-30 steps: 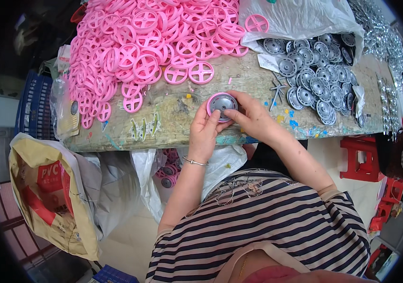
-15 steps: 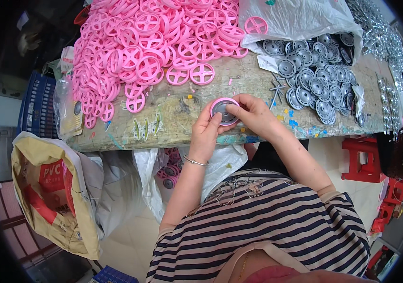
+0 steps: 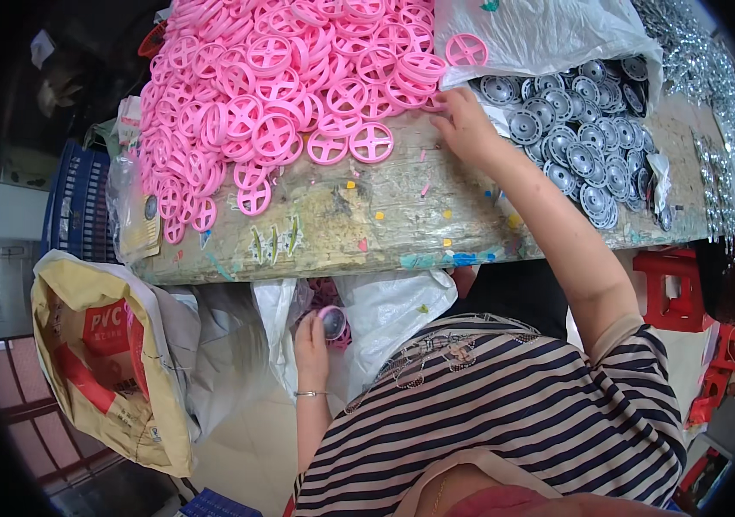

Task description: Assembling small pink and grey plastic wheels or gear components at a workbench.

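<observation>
Worn wooden table [image 3: 384, 224] ran across upper-middle of frame, paint-flecked, front edge bending w/ the lens. Biggest heap on it: pile of pink spoked wheels [image 3: 281, 95], filling upper left to upper centre, a few strays at its lower edge near table front. At lower left of frame, below table, a tan sack w/ red print [image 3: 100, 353] stood open beside a crumpled whitish plastic bag [image 3: 384, 319] hanging under table edge, centre. Upper right: clear plastic bag [image 3: 548, 34] w/ one pink wheel lying on it, and just below it a spread of silver-grey wheel hubs [image 3: 583, 138], overlapping each other. Far right edge of table: strip of small shiny metal parts [image 3: 712, 112], too small to tell what kind. Blue crate [image 3: 79, 207] at left beyond table end; red stool [image 3: 673, 289] at right, under table. Right hand [image 3: 466, 129] lay on table at upper centre-right, between pink pile and hubs, fingers spread fairly flat, tips touching the pile's edge; can't tell if anything was pinched under them. Left hand [image 3: 311, 340] was down below table edge, lower centre, at mouth of the whitish bag, fingers curled round an assembled wheel, pink rim w/ silver centre [image 3: 333, 323], held just above the bag opening. Thin bracelet [image 3: 310, 394] on that wrist.
</observation>
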The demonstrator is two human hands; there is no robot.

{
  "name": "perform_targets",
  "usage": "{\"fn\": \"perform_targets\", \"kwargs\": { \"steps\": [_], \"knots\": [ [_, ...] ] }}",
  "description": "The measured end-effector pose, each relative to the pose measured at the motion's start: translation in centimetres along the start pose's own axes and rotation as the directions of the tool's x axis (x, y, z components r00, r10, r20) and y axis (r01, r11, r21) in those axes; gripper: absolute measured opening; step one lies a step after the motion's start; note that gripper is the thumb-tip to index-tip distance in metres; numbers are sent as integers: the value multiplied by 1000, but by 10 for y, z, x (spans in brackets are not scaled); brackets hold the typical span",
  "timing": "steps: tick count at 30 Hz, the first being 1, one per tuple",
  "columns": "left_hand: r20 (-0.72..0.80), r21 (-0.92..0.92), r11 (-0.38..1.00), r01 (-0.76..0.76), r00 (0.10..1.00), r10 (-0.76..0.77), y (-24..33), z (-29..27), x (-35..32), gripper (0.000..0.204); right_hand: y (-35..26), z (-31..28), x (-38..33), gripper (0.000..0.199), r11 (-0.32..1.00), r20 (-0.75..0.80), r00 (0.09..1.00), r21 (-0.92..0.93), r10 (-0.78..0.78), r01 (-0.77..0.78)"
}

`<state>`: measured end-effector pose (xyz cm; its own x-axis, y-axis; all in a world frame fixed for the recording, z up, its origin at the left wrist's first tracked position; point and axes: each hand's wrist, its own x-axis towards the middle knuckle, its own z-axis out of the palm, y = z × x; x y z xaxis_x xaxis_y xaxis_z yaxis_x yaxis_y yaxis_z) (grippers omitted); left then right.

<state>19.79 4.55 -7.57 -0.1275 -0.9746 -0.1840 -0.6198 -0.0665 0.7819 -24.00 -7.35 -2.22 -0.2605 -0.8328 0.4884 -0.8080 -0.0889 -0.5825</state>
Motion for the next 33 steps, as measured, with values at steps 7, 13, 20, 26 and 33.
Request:
{"fn": "perform_targets", "kwargs": {
  "steps": [7,13,20,26,33],
  "knots": [
    [24,-334,943,-5,1000,14,74,14,1,26,-17,-23,14,21,981,274,960,-193,54,0],
    [-44,-778,591,-215,956,291,175,81,43,47,-101,-59,-46,12,705,685,715,437,141,-558],
    [542,-805,419,419,807,235,200,96,73,46,-111,-82,-75,12,928,391,907,372,-155,-1],
    [448,-812,521,264,854,266,190,107,81,41,-98,-79,-87,15,958,394,897,270,-198,92],
    [384,-804,527,276,917,106,186,91,86,33,29,-111,-48,36,928,206,978,-357,-29,103]
  ]
}}
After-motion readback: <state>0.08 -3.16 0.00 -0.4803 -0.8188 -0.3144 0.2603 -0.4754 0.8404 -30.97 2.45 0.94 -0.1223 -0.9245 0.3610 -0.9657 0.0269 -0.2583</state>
